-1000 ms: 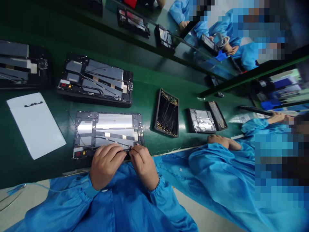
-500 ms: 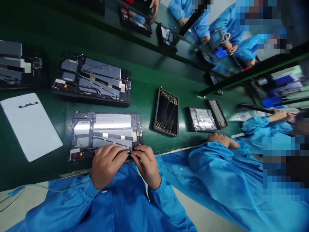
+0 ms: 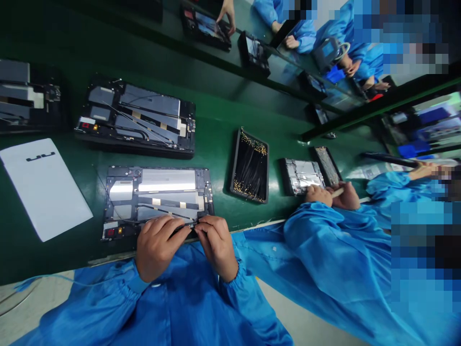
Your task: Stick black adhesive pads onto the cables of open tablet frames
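Observation:
An opened tablet (image 3: 167, 180) lies on the green bench in front of me, its silver battery panels, flat cables and small boards exposed. My left hand (image 3: 156, 247) is closed over its lower edge, fingertips pinched near the lower right corner. Beside it my right hand (image 3: 218, 245) pinches at the same spot, the two sets of fingertips almost meeting. A small dark piece shows between them, too small to name. A thin black wire (image 3: 107, 187) loops past the tablet's left side and runs toward my left hand.
Behind lies a stack of opened tablets (image 3: 144, 117), with another tablet (image 3: 18, 96) farther left. White paper (image 3: 46, 192) bears small black strips. Right stands a tray of black gold-tipped cables (image 3: 251, 166). A co-worker's hands (image 3: 319, 194) work at another tablet (image 3: 304, 174); a dark shelf post (image 3: 360, 108) crosses behind.
My hands stay at the same corner with hardly any movement. The co-worker on the right has brought both hands up by their tablet and now holds a pale stick-like thing.

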### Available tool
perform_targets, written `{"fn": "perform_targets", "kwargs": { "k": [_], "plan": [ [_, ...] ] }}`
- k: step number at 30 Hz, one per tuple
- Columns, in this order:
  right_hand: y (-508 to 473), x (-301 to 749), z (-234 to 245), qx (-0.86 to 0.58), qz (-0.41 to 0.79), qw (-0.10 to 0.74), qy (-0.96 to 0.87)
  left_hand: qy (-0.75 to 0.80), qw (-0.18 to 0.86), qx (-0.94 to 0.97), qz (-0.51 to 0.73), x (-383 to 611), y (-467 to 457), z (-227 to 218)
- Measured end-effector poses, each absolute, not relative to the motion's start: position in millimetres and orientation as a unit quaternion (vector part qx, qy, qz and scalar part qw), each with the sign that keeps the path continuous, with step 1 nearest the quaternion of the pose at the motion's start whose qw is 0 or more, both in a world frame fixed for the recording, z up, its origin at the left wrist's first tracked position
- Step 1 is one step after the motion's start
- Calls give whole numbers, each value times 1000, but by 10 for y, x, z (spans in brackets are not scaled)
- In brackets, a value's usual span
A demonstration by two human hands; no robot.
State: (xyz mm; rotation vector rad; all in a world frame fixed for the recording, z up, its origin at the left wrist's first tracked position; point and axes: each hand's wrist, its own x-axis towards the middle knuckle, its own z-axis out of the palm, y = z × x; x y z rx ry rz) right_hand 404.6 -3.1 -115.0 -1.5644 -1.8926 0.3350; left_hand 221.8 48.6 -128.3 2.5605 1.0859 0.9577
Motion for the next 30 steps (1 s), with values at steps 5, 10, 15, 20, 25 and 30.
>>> {"fn": "perform_targets", "kwargs": {
  "k": [5, 10, 15, 20, 25, 30],
  "plan": [
    [-44, 4060, -1197, -586, 119, 333, -729, 366, 94, 867, 325, 2207, 494, -1317],
    [-97, 4121, -1390, -546, 70, 358, -754, 350, 123, 863, 343, 2222, 469, -1297],
    [-185, 4185, -1501, -504, -9, 290, -814, 363, 124, 852, 356, 1751, 470, -863],
    [39, 4189, -1105, -478, 32, 274, -834, 526, 26, 790, 314, 664, 969, -404],
    [1324, 3411, -316, -412, 98, 296, -856, 735, 9, 595, 327, -334, 1961, -454],
    [2962, 1967, -133, -554, 92, 59, -825, 838, 73, 452, 297, -800, 2670, -761]
  ]
}}
